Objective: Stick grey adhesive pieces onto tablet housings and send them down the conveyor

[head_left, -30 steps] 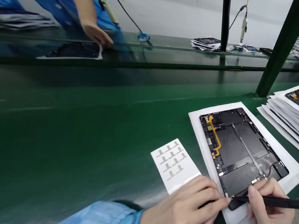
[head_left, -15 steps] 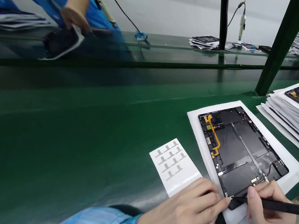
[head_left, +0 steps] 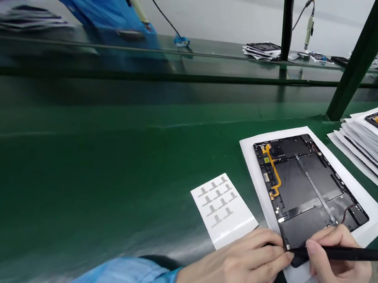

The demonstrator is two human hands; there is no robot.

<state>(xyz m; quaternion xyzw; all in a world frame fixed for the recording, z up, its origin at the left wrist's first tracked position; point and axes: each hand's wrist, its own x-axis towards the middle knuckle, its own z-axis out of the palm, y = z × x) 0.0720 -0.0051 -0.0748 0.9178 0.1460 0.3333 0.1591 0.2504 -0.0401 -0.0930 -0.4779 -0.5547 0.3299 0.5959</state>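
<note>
Two hands [head_left: 229,281] [head_left: 340,278], one black tool [head_left: 344,253]
</note>
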